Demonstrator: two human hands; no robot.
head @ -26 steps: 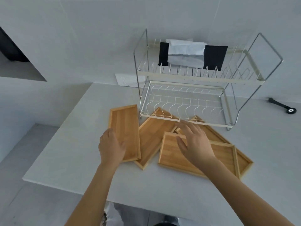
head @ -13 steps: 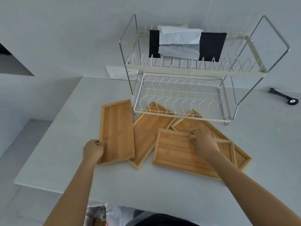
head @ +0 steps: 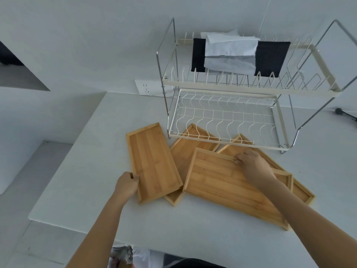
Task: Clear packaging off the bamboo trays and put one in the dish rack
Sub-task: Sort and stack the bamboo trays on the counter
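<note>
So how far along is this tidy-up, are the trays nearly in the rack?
Done: the four bamboo trays on the counter look bare, with no wrapping visible on them. In hand: the left hand grips the edge of the narrow left tray, and the right hand holds the far rim of the wide front tray. Left: the dish rack holds no tray yet; only cloths hang on its top tier.

Four trays lie on the surface: a narrow one, one under it, a wide one and one beneath that. One rack has two tiers. Two hands show, left and right. One wall socket.
</note>
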